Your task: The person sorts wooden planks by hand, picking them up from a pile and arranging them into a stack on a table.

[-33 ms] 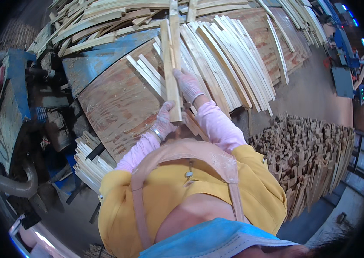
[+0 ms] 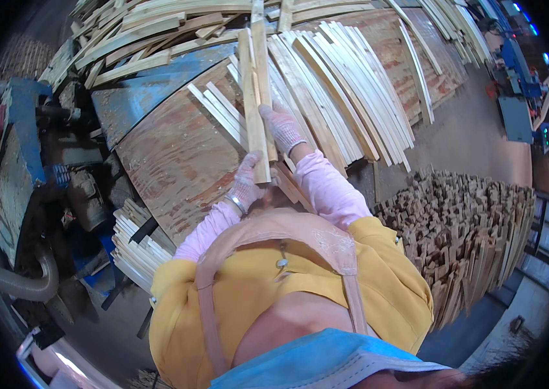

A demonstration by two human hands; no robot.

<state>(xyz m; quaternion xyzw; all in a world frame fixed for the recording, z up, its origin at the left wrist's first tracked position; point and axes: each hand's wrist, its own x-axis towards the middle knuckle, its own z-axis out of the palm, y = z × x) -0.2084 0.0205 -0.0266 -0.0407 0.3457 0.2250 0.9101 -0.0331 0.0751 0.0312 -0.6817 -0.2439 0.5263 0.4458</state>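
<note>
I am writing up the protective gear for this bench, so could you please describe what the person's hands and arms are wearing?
The left hand and the right hand each wear a pale knitted work glove with a ribbed cuff. A thin bracelet circles the left wrist. Both forearms are covered by light pink sleeve covers, which run up to the sleeves of a yellow top.

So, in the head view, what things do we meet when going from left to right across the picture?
Blue machine → bundle of pale strips → left hand → held wooden slats → right hand → stack of short wood pieces.
</note>
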